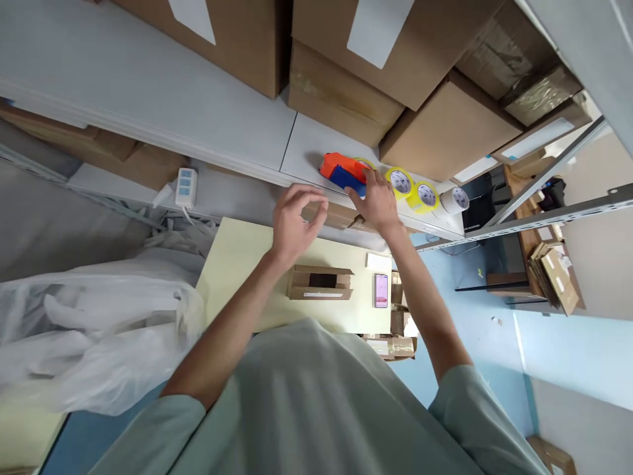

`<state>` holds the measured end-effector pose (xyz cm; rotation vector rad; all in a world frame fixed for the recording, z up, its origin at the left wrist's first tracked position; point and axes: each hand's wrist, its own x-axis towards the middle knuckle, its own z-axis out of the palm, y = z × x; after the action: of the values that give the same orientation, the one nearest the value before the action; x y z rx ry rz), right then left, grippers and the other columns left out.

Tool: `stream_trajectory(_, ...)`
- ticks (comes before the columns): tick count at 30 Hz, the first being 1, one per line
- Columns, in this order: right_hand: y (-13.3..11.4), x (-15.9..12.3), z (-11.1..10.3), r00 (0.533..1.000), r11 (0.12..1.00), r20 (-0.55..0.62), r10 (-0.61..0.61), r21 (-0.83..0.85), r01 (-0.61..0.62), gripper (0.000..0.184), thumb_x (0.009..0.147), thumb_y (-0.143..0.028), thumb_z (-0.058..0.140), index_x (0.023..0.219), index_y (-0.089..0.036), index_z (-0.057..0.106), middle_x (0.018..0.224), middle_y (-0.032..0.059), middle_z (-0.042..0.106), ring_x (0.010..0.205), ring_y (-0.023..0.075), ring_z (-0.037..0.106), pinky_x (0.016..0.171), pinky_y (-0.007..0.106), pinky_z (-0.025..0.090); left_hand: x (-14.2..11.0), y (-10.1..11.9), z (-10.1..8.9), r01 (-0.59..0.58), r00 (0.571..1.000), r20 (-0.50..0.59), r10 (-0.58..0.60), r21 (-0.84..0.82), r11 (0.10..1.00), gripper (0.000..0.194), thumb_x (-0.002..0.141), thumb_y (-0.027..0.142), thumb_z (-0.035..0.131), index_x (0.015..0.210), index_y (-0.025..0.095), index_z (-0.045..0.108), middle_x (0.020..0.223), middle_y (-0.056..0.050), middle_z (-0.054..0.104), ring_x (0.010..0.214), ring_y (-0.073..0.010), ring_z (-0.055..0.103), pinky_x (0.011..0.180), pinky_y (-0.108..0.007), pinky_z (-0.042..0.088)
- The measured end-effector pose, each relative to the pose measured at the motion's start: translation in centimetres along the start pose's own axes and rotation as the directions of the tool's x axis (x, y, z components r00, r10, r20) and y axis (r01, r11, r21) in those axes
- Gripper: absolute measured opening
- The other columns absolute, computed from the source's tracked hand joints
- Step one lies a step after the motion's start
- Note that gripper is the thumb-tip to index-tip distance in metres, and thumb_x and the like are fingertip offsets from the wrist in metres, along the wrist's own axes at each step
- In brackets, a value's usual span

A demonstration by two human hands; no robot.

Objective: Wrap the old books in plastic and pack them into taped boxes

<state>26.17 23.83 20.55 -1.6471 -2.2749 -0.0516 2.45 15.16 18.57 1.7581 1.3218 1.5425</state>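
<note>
An orange and blue tape dispenser [340,170] lies on the grey shelf, close to its front edge. At its right end, my right hand [380,201] has its thumb and fingers closed around it. My left hand [295,221] hovers above the pale yellow table, in front of the shelf edge. Its fingers are curved and apart from the thumb, with nothing between them. Below on the table, between my arms, an opened cardboard box [297,290] has its flaps up and a dark inside. Rolls of yellow-edged tape [399,182] stand just right of my right hand.
Large cardboard boxes [341,92] are stacked along the back of the shelf [198,92]. A phone [380,290] lies at the right of the table [237,264]. A white power strip [186,188] is on the left, above plastic wrapping [99,323]. A metal shelf frame [544,220] crosses the right side.
</note>
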Motion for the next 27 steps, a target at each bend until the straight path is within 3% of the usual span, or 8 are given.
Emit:
stream_trajectory(3, 0.4, 3.2, 2.2, 0.991, 0.994, 0.121, 0.065, -0.094, -0.053, 0.08, 0.112, -0.077, 0.047, 0.147, -0.006, 0.057, 0.131, 0.028, 0.076, 0.13, 0.0443, 0.072, 0.121, 0.071, 0.049, -0.3, 1.0, -1.6, -0.024, 0.999, -0.045, 0.022, -0.031, 0.999, 0.01, 0.105, 0.027, 0.068, 0.103, 0.024, 0.077, 0.118, -0.004, 0.078, 0.117, -0.024, 0.075, 0.11, -0.043, 0.061)
stream_trajectory(6, 0.4, 3.2, 3.0, 0.987, 0.99, 0.13, 0.09, -0.117, -0.075, 0.082, 0.111, -0.08, 0.046, 0.147, -0.007, 0.055, 0.129, 0.0285, 0.077, 0.126, 0.0457, 0.073, 0.12, 0.07, 0.05, -2.2, 0.6, -3.8, -0.021, 0.998, -0.067, 0.016, -0.085, 0.996, 0.012, 0.106, 0.026, 0.066, 0.106, 0.026, 0.079, 0.116, -0.003, 0.079, 0.113, -0.0229, 0.077, 0.108, -0.042, 0.062)
stream_trajectory(10, -1.7, -1.0, 1.3, 0.991, 0.99, 0.11, 0.072, -0.127, -0.057, 0.085, 0.109, -0.086, 0.038, 0.148, -0.012, 0.055, 0.123, 0.0264, 0.078, 0.115, 0.0453, 0.077, 0.102, 0.063, 0.063, -5.1, -1.3, -6.7, 0.04, 0.998, -0.048, -0.05, -0.173, 0.984, 0.023, 0.109, 0.023, 0.058, 0.109, 0.027, 0.08, 0.115, -0.003, 0.081, 0.112, -0.0221, 0.078, 0.108, -0.041, 0.063)
stream_trajectory(15, -7.0, -9.0, -2.7, 0.981, 0.974, 0.139, -0.134, -0.166, 0.157, 0.076, 0.108, -0.084, 0.049, 0.144, -0.018, 0.057, 0.103, 0.0184, 0.079, 0.089, 0.0384, 0.08, 0.074, 0.049, 0.068, -8.4, -2.5, -9.3, 0.194, 0.979, -0.007, -0.204, -0.287, 0.938, 0.028, 0.111, 0.031, 0.057, 0.132, 0.026, 0.076, 0.129, -0.007, 0.079, 0.118, -0.0215, 0.077, 0.104, -0.039, 0.067)
stream_trajectory(18, -10.1, -12.2, -4.5, 0.945, 0.951, 0.202, -0.257, -0.123, 0.285, 0.06, 0.111, -0.072, 0.055, 0.141, -0.021, 0.058, 0.1, 0.0153, 0.079, 0.086, 0.035, 0.079, 0.07, 0.045, 0.068, -9.8, -2.2, -10.6, 0.218, 0.975, 0.042, -0.217, -0.363, 0.906, 0.035, 0.11, 0.037, 0.063, 0.142, 0.026, 0.071, 0.138, -0.01, 0.076, 0.123, -0.0229, 0.076, 0.103, -0.039, 0.068)
stream_trajectory(22, -12.9, -13.8, -5.5, 0.896, 0.918, 0.267, -0.354, -0.081, 0.387, 0.051, 0.112, -0.064, 0.062, 0.14, -0.021, 0.057, 0.097, 0.013, 0.079, 0.085, 0.0333, 0.079, 0.072, 0.044, 0.069, -10.9, -1.9, -12.0, 0.224, 0.975, 0.1, -0.2, -0.431, 0.874, 0.033, 0.109, 0.035, 0.067, 0.141, 0.027, 0.072, 0.136, -0.009, 0.077, 0.123, -0.0227, 0.076, 0.1, -0.037, 0.068)
stream_trajectory(27, -14.5, -14.1, -5.8, 0.856, 0.909, 0.359, -0.372, -0.044, 0.414, 0.046, 0.112, -0.061, 0.062, 0.138, -0.023, 0.058, 0.102, 0.0128, 0.081, 0.09, 0.0335, 0.081, 0.081, 0.047, 0.07, -11.5, -2.7, -13.1, 0.25, 0.967, 0.167, -0.194, -0.442, 0.862, 0.024, 0.108, 0.031, 0.068, 0.131, 0.028, 0.077, 0.123, -0.006, 0.081, 0.107, -0.0198, 0.078, 0.093, -0.034, 0.068)
